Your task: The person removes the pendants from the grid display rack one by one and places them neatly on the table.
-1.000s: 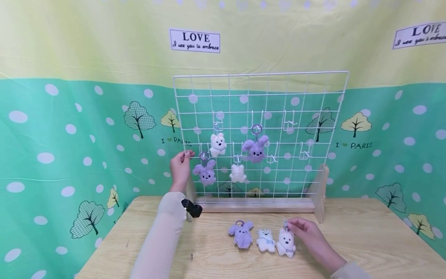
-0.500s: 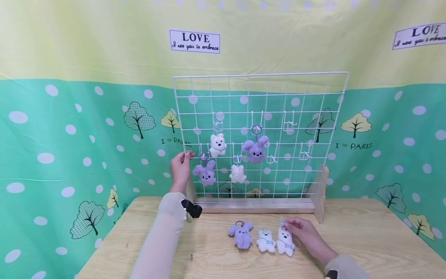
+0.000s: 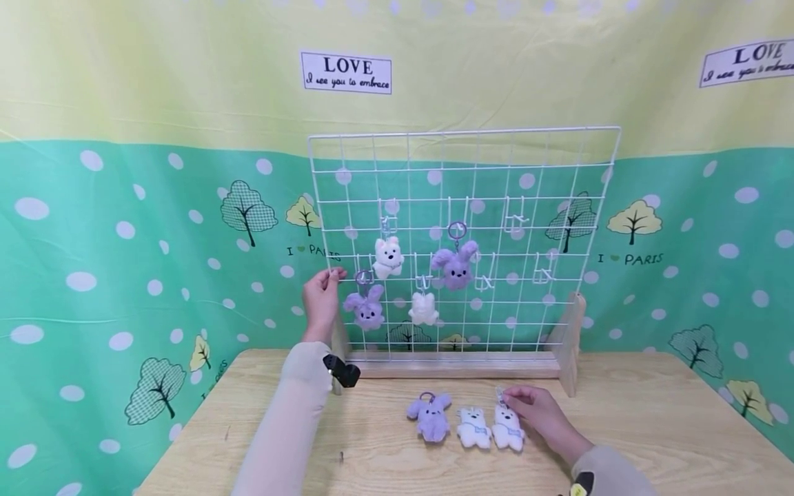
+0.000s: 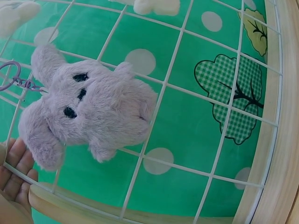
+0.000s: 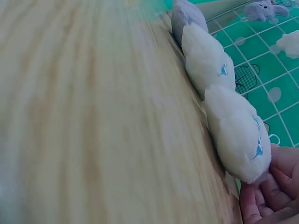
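My left hand (image 3: 320, 300) grips the left edge of a white wire grid (image 3: 459, 130), seen also in the left wrist view beside a hanging purple bunny keychain (image 4: 100, 100). On the table, my right hand (image 3: 541, 416) pinches the top of a white plush bear keychain (image 3: 509, 435) near its clear clasp. In the right wrist view the fingers (image 5: 280, 186) are at the head end of this bear (image 5: 236, 133). A second white bear keychain (image 3: 474, 431) lies right beside it, and a purple bunny keychain (image 3: 432, 420) is farther left.
Two more white plush keychains and two purple bunnies hang on the grid's hooks. Bare white hooks (image 3: 514, 222) show at its right. A wooden stand (image 3: 455, 366) carries the grid on the wooden table (image 3: 651, 413), before a patterned curtain (image 3: 124, 275).
My right hand has shifted slightly left, and the bear it holds has its top moved left and now lies straighter beside the other bear. My left hand has not moved.
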### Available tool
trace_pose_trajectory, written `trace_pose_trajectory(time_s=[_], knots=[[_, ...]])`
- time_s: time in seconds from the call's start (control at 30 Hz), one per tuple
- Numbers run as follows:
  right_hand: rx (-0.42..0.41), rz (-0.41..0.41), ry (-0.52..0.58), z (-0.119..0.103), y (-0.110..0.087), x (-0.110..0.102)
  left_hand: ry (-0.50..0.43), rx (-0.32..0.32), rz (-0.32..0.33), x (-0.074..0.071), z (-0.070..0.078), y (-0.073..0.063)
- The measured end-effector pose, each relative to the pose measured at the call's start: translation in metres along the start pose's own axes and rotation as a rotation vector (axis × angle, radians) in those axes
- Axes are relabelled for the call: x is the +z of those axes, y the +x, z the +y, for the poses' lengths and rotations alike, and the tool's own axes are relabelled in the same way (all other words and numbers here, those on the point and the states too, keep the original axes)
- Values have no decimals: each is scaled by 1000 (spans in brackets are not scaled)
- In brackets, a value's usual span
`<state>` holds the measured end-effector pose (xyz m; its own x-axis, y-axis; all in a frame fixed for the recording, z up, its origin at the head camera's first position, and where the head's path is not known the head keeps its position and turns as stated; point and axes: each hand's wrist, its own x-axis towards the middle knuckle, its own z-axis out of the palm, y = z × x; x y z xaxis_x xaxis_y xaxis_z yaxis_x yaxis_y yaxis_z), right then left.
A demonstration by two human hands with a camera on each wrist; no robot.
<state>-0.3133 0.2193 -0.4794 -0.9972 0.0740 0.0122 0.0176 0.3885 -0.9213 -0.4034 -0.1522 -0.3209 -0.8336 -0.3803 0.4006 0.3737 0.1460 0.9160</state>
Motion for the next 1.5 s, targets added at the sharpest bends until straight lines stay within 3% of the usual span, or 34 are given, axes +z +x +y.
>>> trace_pose_trajectory(time_s=[0.63, 0.77, 0.93, 1.23, 1.5], knots=[[-32, -4, -59, -7, -3, -2, 9, -10, -6, -2, -1, 0], [-56, -21, -43, -28, -6, -9, 18, -17, -8, -3, -2, 0], [-198, -28, -25, -64, -11, -20, 25, -17, -8, -3, -3, 1], [-356, 50, -68, -118, -17, -36, 20, -23, -8, -3, -2, 0], [-470, 94, -26, -160, -10, -47, 23, -21, 0, -1, -3, 0]])
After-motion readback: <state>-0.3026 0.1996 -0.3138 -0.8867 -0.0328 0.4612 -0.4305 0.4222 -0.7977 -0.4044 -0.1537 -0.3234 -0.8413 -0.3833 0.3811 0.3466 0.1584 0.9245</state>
